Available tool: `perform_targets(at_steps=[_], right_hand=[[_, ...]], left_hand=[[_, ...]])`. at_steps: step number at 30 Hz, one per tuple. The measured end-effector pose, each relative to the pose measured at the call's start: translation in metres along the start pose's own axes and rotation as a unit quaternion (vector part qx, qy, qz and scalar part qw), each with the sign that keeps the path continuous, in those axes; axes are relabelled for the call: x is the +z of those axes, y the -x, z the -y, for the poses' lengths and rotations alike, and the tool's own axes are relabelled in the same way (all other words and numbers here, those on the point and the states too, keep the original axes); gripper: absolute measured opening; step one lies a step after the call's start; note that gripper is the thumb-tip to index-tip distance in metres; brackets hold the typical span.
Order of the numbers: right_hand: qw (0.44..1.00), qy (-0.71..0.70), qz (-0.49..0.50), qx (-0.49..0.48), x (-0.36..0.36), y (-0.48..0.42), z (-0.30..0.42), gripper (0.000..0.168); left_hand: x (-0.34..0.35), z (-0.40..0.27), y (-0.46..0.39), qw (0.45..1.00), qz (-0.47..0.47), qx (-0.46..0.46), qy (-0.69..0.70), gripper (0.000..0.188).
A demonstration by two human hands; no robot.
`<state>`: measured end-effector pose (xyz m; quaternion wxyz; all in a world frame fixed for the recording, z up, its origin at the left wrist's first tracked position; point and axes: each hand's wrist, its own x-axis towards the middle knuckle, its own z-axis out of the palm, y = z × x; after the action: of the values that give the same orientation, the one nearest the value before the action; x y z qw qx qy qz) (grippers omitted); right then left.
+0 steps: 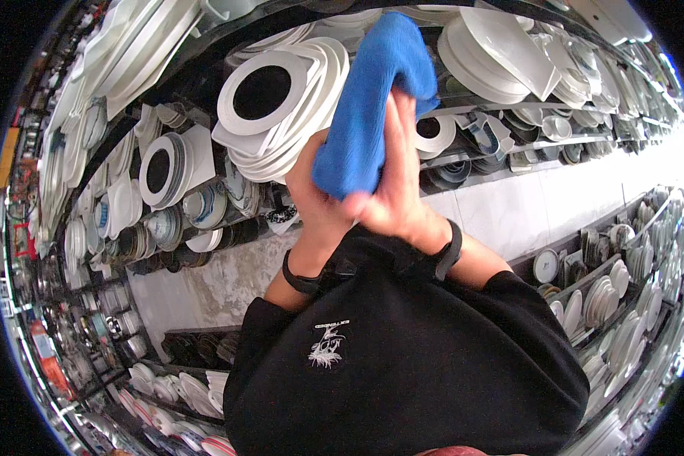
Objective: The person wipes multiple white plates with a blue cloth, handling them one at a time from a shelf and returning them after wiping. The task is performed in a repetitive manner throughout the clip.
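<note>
A blue cloth (362, 119) is held up in front of my chest, between my two palms. My left hand (319, 196) grips its lower left side, with most of the fingers hidden behind the fabric. On the other side my right hand (398, 182) presses against the cloth, its thumb blurred and its fingertips tucked under a hanging fold. Whether anything lies inside the cloth cannot be seen. Just left of the cloth is a stack of white plates (325, 74), topped by a white ring-shaped dish with a black centre (262, 85).
Beyond my hands, shelves hold large white platters (484, 62), plates and bowls (205, 204). A pale tiled floor (507, 199) runs between the racks. Behind me, more shelves carry stacked plates (601, 302) on the right and dishes (196, 393) on the left.
</note>
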<state>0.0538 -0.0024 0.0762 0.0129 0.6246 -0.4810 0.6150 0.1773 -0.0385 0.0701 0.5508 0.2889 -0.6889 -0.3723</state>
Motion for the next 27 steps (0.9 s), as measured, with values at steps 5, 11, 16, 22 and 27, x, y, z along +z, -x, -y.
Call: perform_targets(at_steps=[5,11,16,22,27], right_hand=[[0.998,0.044,-0.019,0.043,0.000,0.003,0.015,0.112],[0.944,-0.124,-0.152,0.264,-0.014,-0.023,-0.021,0.066],[0.860,-0.319,-0.206,0.341,-0.026,-0.038,-0.052,0.032],[0.709,-0.526,-0.215,0.417,-0.008,0.020,-0.097,0.045],[0.624,-0.620,-0.215,0.425,0.004,0.030,-0.050,0.051]], left_hand=[[0.003,0.012,0.004,0.998,0.042,-0.045,-0.028,0.033],[0.011,-0.013,-0.004,0.994,0.063,-0.013,-0.085,0.024],[0.002,-0.009,-0.004,0.997,0.040,-0.044,-0.054,0.028],[-0.003,-0.020,-0.018,0.989,-0.064,-0.054,0.118,0.034],[-0.001,-0.012,-0.022,0.961,-0.077,-0.089,0.249,0.043]])
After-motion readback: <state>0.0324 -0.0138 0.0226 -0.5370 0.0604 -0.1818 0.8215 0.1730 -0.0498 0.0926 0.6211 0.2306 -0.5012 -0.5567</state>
